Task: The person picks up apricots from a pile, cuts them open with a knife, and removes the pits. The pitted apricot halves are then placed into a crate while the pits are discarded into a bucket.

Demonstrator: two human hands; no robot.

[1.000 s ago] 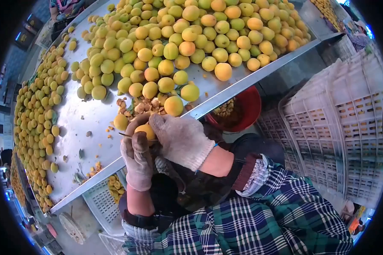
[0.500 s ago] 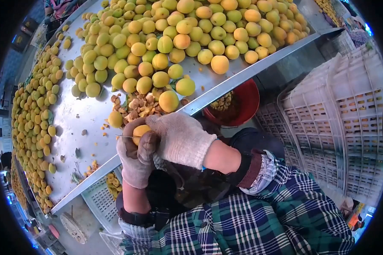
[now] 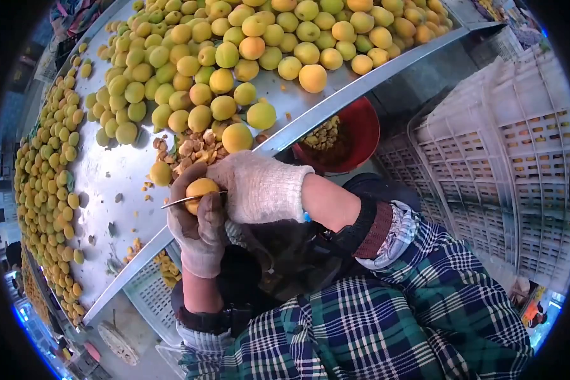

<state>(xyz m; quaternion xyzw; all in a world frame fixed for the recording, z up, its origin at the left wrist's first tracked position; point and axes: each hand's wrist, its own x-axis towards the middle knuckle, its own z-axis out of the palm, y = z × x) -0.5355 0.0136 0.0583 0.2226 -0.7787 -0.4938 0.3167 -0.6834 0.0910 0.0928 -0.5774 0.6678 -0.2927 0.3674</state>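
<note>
My left hand (image 3: 196, 234), in a stained whitish knit glove, has its fingers and thumb closed around a yellow apricot (image 3: 202, 186). A thin knife (image 3: 176, 203) lies across this fruit, its tip sticking out on the left. My right hand (image 3: 263, 187), gloved too, is closed at the blade's other end; its fingers hide the handle. Just beyond my hands, a heap of apricot pits (image 3: 199, 149) and scraps lies on the metal table (image 3: 107, 183). Loose apricots (image 3: 237, 137) sit right beside that heap.
A large pile of apricots (image 3: 190, 66) covers the far part of the table, with another band (image 3: 47, 171) along the left. Below the raised metal edge (image 3: 342, 111) stand a red bucket (image 3: 367, 133) with fruit pieces, a pale crate (image 3: 152, 294) and stacked white crates (image 3: 494, 139).
The knife blade shows more clearly across the apricot and slants more steeply. Both hands have shifted slightly left, and the whole view has moved a little.
</note>
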